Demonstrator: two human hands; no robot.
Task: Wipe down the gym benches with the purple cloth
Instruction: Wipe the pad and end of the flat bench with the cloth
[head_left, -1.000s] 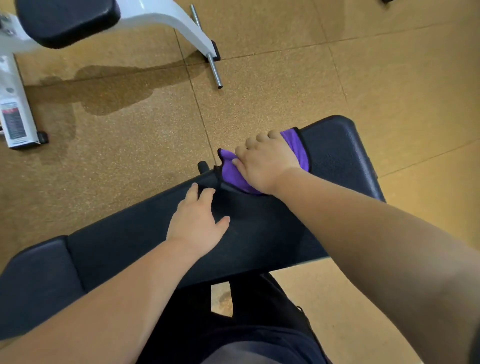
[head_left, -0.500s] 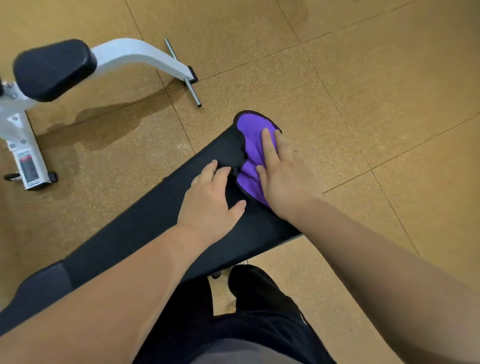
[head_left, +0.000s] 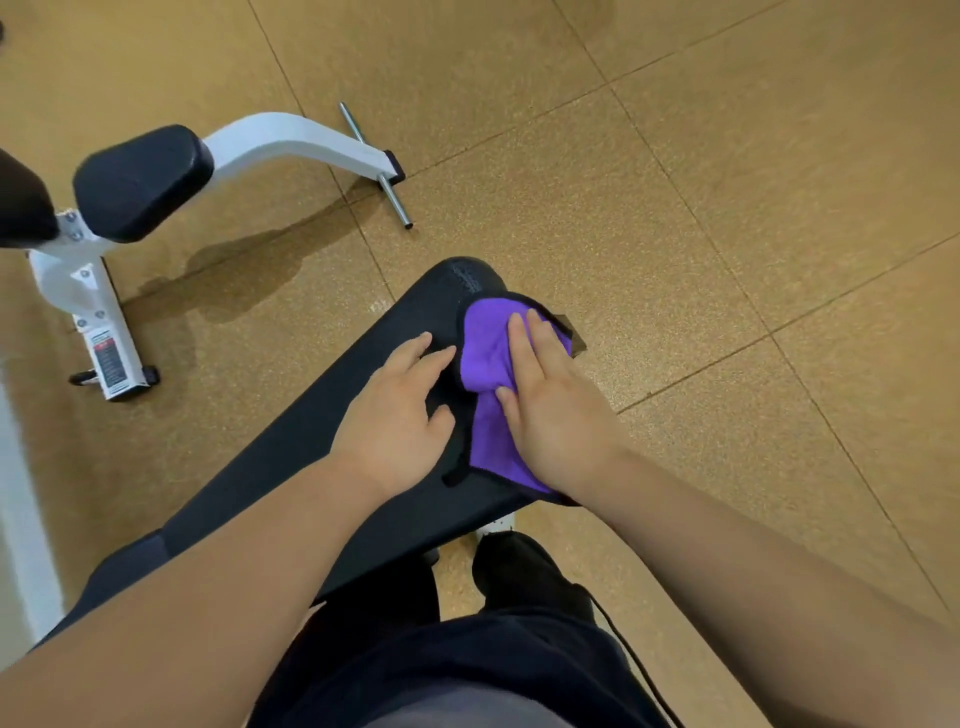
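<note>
A long black padded gym bench (head_left: 291, 457) runs from lower left to the middle of the view. The purple cloth (head_left: 485, 358), edged in black, lies on the bench's far end. My right hand (head_left: 553, 410) presses flat on the cloth, fingers stretched forward and covering its right part. My left hand (head_left: 397, 415) rests flat on the bare pad just left of the cloth, fingers spread, its fingertips by the cloth's black edge.
A second bench with a black pad (head_left: 140, 182) and a white frame (head_left: 291, 137) stands at the upper left, with a steel crossbar (head_left: 379, 171) on the floor. Tan speckled floor tiles (head_left: 727, 182) surround the bench. My dark-trousered legs (head_left: 467, 649) stand against its near side.
The view has shifted, so the bench sits lower and further right. My right hand has drawn the cloth back a little from the bench's tip, baring the rounded end. My left hand stays beside it.
</note>
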